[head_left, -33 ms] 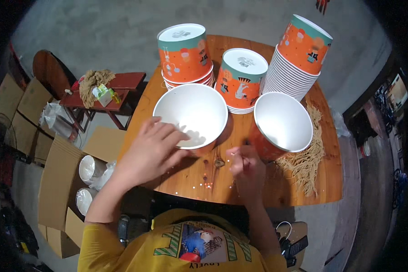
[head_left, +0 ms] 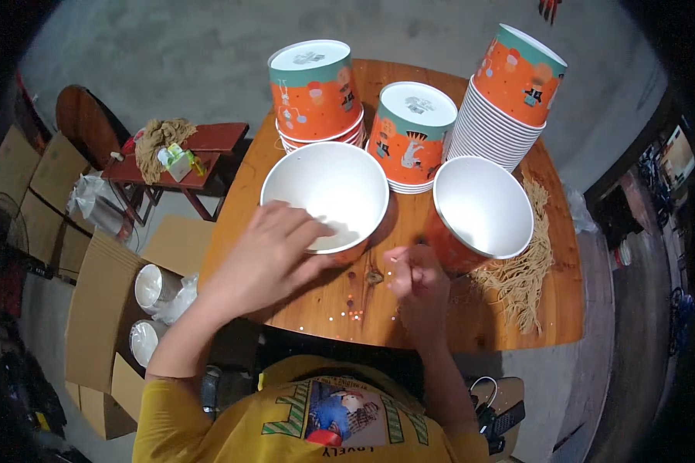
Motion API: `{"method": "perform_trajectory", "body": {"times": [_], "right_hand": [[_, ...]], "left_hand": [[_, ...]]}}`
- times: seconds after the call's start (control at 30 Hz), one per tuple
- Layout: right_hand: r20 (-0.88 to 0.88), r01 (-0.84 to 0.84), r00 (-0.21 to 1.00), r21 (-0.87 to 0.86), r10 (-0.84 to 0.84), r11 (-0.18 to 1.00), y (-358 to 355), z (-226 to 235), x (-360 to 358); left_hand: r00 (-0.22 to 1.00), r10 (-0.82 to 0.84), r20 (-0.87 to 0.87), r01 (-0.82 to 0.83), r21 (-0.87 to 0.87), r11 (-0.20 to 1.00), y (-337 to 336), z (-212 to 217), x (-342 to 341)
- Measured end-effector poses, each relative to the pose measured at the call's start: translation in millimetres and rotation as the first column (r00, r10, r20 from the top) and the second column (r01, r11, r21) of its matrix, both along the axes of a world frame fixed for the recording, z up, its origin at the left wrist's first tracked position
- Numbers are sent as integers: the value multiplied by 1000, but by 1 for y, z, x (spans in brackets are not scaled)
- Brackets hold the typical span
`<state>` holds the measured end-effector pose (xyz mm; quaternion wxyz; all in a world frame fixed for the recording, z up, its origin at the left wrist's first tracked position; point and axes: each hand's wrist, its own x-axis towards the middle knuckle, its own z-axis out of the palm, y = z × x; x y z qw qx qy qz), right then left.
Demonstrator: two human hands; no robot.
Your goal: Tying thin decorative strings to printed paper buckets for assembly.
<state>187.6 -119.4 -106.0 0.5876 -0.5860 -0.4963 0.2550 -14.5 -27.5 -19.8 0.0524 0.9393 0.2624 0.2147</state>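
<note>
A large paper tub [head_left: 347, 181] with a white inside stands mouth up before me. My left hand [head_left: 274, 247] is at its near left rim, fingers loosely bent and apart, partly over the opening; nothing shows in them. To the right, a second paper tub [head_left: 486, 204], orange outside, leans with its white mouth toward me. Just left of its lower side is my right hand [head_left: 419, 285], thumb and fingers curled together. Whatever they pinch, if anything, is too small to tell. Tiny orange and white dots [head_left: 353, 315] lie on the wood between my hands.
Upside-down orange and green tubs stand behind in a left stack [head_left: 313, 92], a middle stack [head_left: 411, 143] and a tall right stack [head_left: 502, 108]. Tan strings [head_left: 529, 270] lie on the wooden table [head_left: 309, 309]. A cardboard box [head_left: 100, 309] and red bench [head_left: 216, 139] are at left.
My left hand has shifted slightly to the right along the tub's rim. The right hand has barely moved, and the tubs stay put.
</note>
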Motion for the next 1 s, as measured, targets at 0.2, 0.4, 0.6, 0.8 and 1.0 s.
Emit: {"method": "perform_trajectory", "body": {"times": [0.2,0.4,0.6,0.8,1.0], "right_hand": [[-71,-43,996,75,49,996,16,3,-13],[104,-65,994,244,40,967,26,14,-19],[201,-127,978,356,56,926,32,29,-33],[245,-141,968,356,53,924,33,34,-39],[260,-127,965,330,39,935,33,33,-38]], "left_hand": [[992,47,117,7,-424,906,11,-7,28],[961,221,166,-38,-713,700,17,29,7],[901,253,353,188,-842,506,24,24,-9],[898,251,361,251,-890,382,32,25,-17],[902,258,345,240,-900,364,36,24,-18]]}}
